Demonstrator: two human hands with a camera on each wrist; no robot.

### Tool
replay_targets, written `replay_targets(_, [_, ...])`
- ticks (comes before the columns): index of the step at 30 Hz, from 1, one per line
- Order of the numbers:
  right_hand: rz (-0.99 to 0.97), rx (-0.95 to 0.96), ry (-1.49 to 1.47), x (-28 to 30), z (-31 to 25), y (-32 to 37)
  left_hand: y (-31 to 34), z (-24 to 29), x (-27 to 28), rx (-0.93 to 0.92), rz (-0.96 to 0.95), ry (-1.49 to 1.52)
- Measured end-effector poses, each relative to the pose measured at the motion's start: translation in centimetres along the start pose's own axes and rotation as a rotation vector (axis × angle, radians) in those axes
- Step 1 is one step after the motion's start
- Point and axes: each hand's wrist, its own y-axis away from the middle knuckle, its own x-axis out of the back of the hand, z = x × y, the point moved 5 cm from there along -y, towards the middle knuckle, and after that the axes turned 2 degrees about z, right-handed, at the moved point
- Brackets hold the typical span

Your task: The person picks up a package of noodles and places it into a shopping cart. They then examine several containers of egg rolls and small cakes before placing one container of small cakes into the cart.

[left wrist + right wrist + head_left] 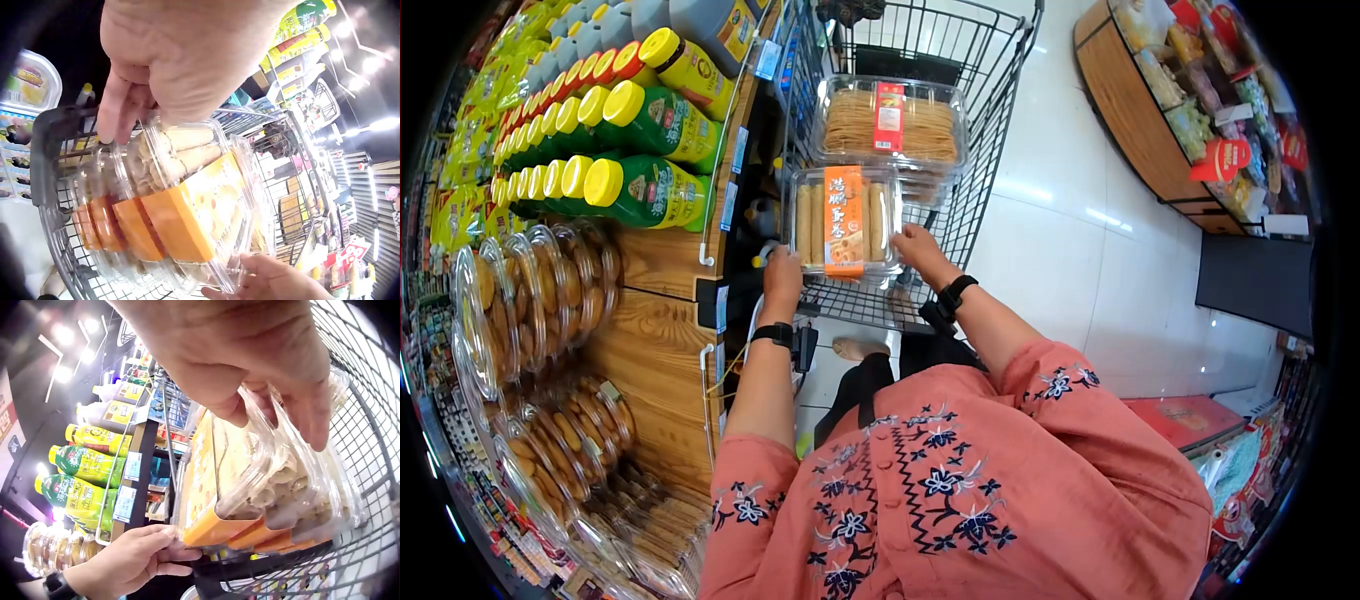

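A clear plastic box of rolled pastries with an orange label (844, 222) sits on top of a stack of similar boxes in the near end of a wire cart. At its left edge, my left hand (782, 280) grips the rim, its fingers bent over the plastic in the left wrist view. My right hand (924, 254) holds the opposite edge; in the right wrist view the thumb and fingers (315, 415) pinch the clear rims. Beyond it lies a box of thin brown sticks with a red label (889, 118), on other boxes.
The cart's wire wall (990, 150) rises at the right. Shelves at the left hold green bottles with yellow caps (645, 195) and round tubs of biscuits (550, 285). A curved wooden display (1135, 125) stands across the pale tiled floor (1050, 220).
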Motion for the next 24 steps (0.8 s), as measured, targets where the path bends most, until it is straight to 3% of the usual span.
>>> replay_targets(3, [-0.005, 0.008, 0.03, 0.1, -0.1, 0.7, 0.6, 0.1, -0.4, -0.249, 0.092, -0.187])
replay_targets(5, [-0.057, -0.004, 0.119, 0.4, 0.5, 0.8, 1.5, 0.3, -0.2, -0.273, 0.131, -0.164])
replay_targets(8, [-0.133, -0.089, 0.014, 0.6, 0.5, 1.9, 3.6, 1.5, 1.4, -0.118, 0.185, -0.003])
replay_targets(11, [-0.248, -0.111, 0.002, 1.0, 0.8, 1.3, 6.2, 1.8, 3.3, -0.171, 0.241, 0.053])
replay_targets(15, [-0.294, -0.097, 0.067, 1.8, -0.3, 1.1, 13.4, 1.4, 7.9, -0.125, 0.343, 0.243])
replay_targets(17, [-0.321, -0.11, 0.019, 2.6, -1.1, 1.4, 18.2, 0.7, 10.5, 0.029, 0.333, 0.29])
replay_targets(22, [-0.158, -0.017, 0.029, 4.5, -3.7, 1.7, 28.3, -2.6, 14.2, 0.221, 0.484, 0.358])
replay_targets(24, [-0.184, 0.044, 0.027, 3.7, -6.4, 3.6, 32.1, -4.8, 14.6, 0.282, 0.561, 0.399])
